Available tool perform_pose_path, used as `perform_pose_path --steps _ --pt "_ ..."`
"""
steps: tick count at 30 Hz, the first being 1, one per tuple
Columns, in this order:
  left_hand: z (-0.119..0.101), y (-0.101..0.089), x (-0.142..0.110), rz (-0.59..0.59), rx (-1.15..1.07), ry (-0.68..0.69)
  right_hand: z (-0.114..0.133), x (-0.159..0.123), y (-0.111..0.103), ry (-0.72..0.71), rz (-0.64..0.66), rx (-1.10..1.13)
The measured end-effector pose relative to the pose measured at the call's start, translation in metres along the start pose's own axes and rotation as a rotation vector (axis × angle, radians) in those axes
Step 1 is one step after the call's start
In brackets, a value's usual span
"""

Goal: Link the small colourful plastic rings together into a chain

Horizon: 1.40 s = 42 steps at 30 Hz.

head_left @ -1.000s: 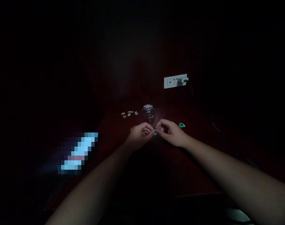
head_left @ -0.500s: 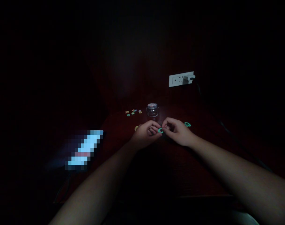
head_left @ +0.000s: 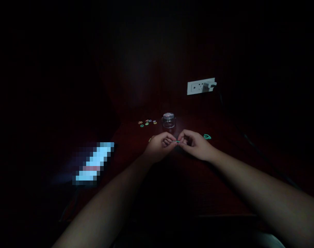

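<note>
My left hand (head_left: 159,145) and my right hand (head_left: 194,144) meet fingertip to fingertip over a dark red table (head_left: 218,186). Both are closed in a pinch on a small teal ring (head_left: 176,141) held edge-on between them. Just behind the hands stands a small clear jar (head_left: 168,120) with a lid. Several small coloured rings (head_left: 147,123) lie to the jar's left. Another teal ring (head_left: 207,136) lies on the table right of my right hand. A yellowish ring (head_left: 150,139) peeks out beside my left hand.
A glowing, blurred phone screen (head_left: 93,163) lies at the left of the table. A white wall socket (head_left: 201,86) with a plug and a dark cable is on the wall at the back right. The room is very dark.
The teal ring showed its round face half a second ago; now it is turned edge-on between the fingertips. The view has shifted slightly; the hands stay together.
</note>
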<state>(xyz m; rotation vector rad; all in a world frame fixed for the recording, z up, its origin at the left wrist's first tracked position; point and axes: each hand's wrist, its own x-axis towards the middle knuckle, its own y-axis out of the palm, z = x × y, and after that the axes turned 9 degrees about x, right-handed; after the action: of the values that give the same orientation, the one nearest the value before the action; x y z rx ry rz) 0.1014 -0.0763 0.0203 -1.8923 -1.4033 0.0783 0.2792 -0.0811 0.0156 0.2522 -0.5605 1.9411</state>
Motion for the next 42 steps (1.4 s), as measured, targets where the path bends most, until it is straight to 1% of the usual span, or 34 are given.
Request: perform_pose_path --steps 5,14,25,33,42 --pt "-0.0005 0.0001 0.0007 -0.028 -0.027 0.006 -0.0008 -0.0002 -0.0003 0.010 0.014 0.024" --pt "-0.0008 -0.0003 -0.0006 -0.012 0.027 0.015 -0.0017 0.0005 -0.0014 0.008 -0.029 -0.029" --pt "-0.0010 -0.0001 0.0000 -0.013 0.002 0.021 -0.0041 0.0006 -0.0016 0.019 -0.020 -0.036" --pt "-0.0011 -0.0003 0.0008 -0.031 -0.018 0.004 0.0032 0.0005 -0.0022 0.025 -0.048 -0.148" --pt "-0.0018 -0.0009 0.0017 -0.028 -0.005 -0.004 0.0001 0.0003 -0.0017 0.045 -0.019 -0.091"
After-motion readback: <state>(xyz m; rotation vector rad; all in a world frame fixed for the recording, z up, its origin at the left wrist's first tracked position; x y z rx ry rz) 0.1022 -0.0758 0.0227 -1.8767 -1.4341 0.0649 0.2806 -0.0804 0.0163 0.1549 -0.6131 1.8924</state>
